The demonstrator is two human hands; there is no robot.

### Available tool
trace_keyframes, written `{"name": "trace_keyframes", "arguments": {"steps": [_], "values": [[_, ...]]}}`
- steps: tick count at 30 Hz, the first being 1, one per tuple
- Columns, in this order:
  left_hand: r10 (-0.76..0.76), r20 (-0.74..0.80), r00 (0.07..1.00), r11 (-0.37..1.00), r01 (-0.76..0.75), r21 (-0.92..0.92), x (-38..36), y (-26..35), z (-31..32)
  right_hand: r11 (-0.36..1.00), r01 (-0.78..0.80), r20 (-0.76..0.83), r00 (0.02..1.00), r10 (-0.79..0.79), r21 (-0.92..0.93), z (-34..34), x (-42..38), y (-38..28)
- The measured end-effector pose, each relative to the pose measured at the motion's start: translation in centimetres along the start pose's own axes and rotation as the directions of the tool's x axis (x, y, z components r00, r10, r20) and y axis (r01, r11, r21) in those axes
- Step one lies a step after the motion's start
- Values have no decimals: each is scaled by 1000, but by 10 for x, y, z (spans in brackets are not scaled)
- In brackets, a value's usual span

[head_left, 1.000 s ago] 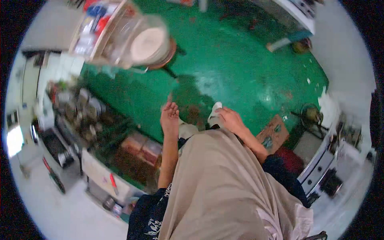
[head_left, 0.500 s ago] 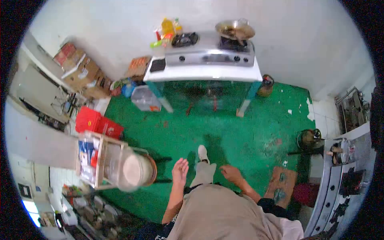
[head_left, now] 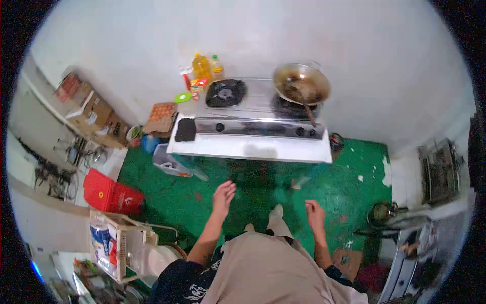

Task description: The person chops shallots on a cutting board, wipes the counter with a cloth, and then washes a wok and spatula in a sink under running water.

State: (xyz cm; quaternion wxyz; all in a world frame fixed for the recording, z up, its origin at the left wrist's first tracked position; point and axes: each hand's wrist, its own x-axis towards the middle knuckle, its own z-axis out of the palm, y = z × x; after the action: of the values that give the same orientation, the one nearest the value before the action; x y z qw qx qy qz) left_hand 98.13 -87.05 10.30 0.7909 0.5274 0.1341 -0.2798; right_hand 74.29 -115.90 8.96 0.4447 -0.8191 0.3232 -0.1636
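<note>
My left hand (head_left: 224, 195) hangs in the air over the green floor, in front of the stove table, its fingers loosely bent and nothing in it. My right hand (head_left: 314, 209) is also raised over the floor, empty, with fingers half curled and slightly apart. Neither touches anything. Ahead of both stands a two-burner gas stove (head_left: 258, 126) on a white table (head_left: 243, 147). A wok (head_left: 311, 83) sits on its right burner, with brownish residue inside and a utensil handle (head_left: 309, 114) sticking out toward me. The left burner (head_left: 226, 93) carries no pan.
Left of the stove are an oil bottle (head_left: 201, 66), a green lid (head_left: 183, 97) and an egg tray (head_left: 161, 111). A red bin (head_left: 112, 193) and a cream shelf rack (head_left: 121, 248) stand at my left. Another stove (head_left: 400, 273) is at lower right. Cardboard boxes (head_left: 93, 109) are stacked far left.
I have stepped closer to the stove table, so the stove and wok appear nearer and lower in view. Both hands have lifted forward and remain empty.
</note>
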Motion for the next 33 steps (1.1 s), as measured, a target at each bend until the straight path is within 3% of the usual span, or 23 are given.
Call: {"name": "trace_keyframes", "arguments": {"steps": [1,5,7,10,13,15,19,21,22,23,26,27,28,31,33], "values": [[10,30,1000,999,-9,-34,16,6,18,998,-64,15,998,63,13,6,12,10],[87,55,995,986,-79,-146,47,17,54,988,146,249,960,-131,-44,33,80,6],[41,-63,997,983,-51,-174,60,14,52,949,295,394,890,-230,-112,46,111,-18],[25,-204,979,978,-67,-200,78,8,30,855,514,529,744,-408,-64,73,162,-49],[94,-307,947,962,-165,-215,104,8,-18,826,554,642,671,-370,-103,97,195,-97],[151,-398,905,963,-226,-148,124,29,-49,792,605,693,606,-389,-84,124,214,-99],[322,-510,798,928,-160,336,199,101,-96,787,610,768,547,-333,-93,162,227,-135],[617,-291,731,657,-276,701,274,116,-142,837,525,741,621,-255,-152,182,219,-141],[714,-51,698,303,-243,922,311,154,-140,856,474,727,660,-190,-206,197,220,-146],[654,1,756,291,-254,922,335,167,-144,858,450,728,671,-143,-247,202,218,-145],[677,217,704,-178,-130,975,377,186,-146,856,371,715,699,-2,-359,212,209,-136],[508,212,835,-180,-138,974,397,183,-166,851,346,703,711,37,-395,212,207,-132],[512,198,836,-163,-132,978,401,187,-165,843,323,689,721,74,-429,215,206,-131],[543,205,814,-150,-147,978,393,181,-163,937,209,693,720,45,-278,237,213,-140],[565,191,802,-85,-174,981,389,184,-164,940,305,679,723,-124,-153,274,238,-192]]}}
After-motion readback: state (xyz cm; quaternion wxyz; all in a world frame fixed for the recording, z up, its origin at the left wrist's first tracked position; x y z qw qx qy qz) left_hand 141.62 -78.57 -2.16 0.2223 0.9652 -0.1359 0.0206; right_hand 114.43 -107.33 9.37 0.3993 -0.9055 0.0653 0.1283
